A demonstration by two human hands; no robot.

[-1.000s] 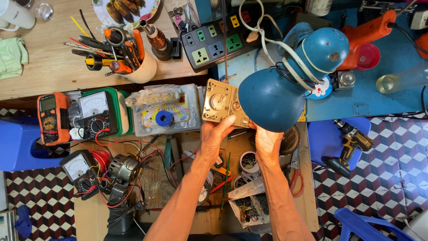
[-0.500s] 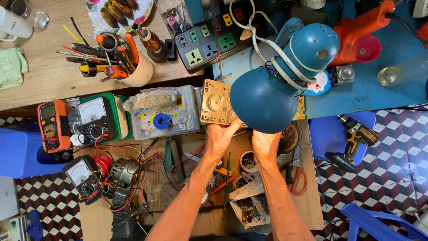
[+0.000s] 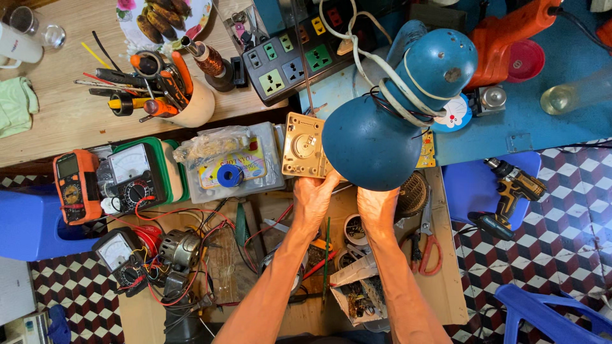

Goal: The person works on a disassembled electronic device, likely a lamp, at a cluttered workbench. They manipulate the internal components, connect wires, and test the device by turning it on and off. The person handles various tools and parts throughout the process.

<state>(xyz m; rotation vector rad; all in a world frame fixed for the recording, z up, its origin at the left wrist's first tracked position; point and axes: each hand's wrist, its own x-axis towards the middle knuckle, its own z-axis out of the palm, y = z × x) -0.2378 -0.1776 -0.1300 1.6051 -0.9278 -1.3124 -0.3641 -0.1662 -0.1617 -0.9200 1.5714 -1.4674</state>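
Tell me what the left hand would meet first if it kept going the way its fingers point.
The left hand already touches the beige dial panel; straight on, it would likely press into that panel, though the blue lamp shade hides part and depth is unclear.

The picture is bright and sharp. Light shines down from the round blue metal desk lamp (image 3: 382, 127), lighting both hands below it. Edges far from the lamp bend slightly.
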